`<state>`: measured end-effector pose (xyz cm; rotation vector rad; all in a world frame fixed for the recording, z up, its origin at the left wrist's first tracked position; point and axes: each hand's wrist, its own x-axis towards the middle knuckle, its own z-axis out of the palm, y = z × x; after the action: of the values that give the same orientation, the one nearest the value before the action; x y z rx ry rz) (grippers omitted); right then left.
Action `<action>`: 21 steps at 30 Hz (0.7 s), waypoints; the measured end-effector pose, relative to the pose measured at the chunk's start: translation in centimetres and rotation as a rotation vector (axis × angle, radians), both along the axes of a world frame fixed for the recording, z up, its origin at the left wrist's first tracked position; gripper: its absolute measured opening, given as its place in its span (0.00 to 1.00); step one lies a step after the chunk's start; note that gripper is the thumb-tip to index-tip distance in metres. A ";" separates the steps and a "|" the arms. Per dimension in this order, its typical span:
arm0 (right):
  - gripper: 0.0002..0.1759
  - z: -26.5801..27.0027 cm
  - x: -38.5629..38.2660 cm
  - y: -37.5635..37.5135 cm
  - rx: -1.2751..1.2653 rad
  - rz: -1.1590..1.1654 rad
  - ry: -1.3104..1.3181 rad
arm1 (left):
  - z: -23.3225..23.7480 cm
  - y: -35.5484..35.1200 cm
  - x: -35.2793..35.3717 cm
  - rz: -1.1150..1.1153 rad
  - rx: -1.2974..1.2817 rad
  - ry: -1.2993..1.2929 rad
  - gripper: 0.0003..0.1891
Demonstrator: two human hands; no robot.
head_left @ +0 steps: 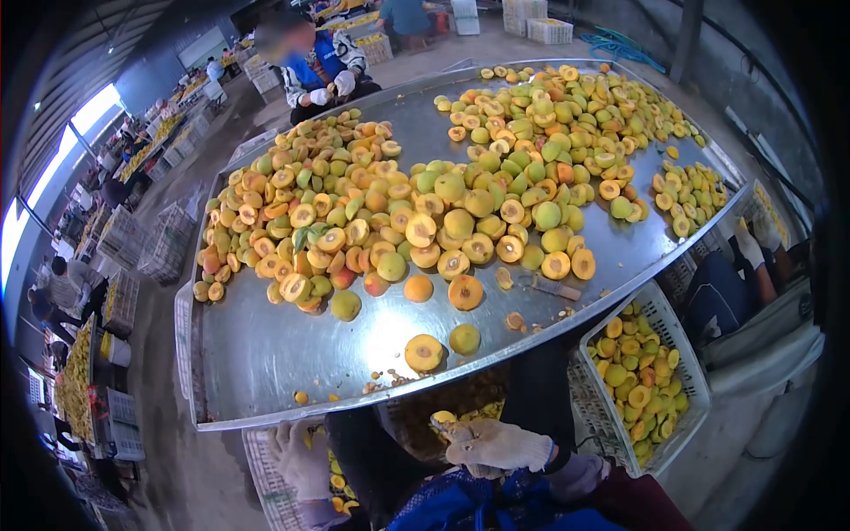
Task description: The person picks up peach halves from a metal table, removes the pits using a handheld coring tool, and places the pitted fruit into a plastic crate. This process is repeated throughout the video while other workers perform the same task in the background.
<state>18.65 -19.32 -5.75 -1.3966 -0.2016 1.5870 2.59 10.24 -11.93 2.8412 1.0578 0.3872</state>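
Note:
My right hand (500, 445), in a whitish knit glove, is closed in front of my lap. A yellow peach piece (443, 417) shows at its fingertips; the glove hides the rest of the grip. My left hand (301, 462), also gloved, hangs over a white crate (266, 478) at lower left, fingers loosely apart. Yellow peach halves (338, 482) lie in that crate beside the hand. On the metal table (266, 354) ahead is a big heap of halved peaches (390, 208). Two pieces, a cut half (423, 352) and a rounded one (464, 339), lie close to the near edge.
A crate of peach halves (639, 380) stands at my right. A wooden-handled tool (556, 288) lies on the table near loose pits. Across the table sits a person in a blue vest (328, 62); another person's gloved hand (749, 243) is at right. Stacked crates (168, 243) stand left.

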 end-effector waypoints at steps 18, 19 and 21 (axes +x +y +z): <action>0.22 -3.2 1.4 -1.7 -0.137 0.037 -0.196 | -4.5 -13.5 30.8 -0.687 -0.162 0.196 0.28; 0.23 -3.1 1.6 -1.9 -0.172 0.041 -0.165 | -4.1 -13.2 30.3 -0.693 -0.235 0.259 0.27; 0.24 -2.7 1.7 -2.0 -0.145 0.001 -0.140 | -3.5 -12.4 29.3 -0.665 -0.298 0.273 0.27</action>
<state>20.32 -21.28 -8.40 -1.6223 -0.1727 1.5301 31.92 -2.14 -15.45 2.7914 0.1222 -0.2008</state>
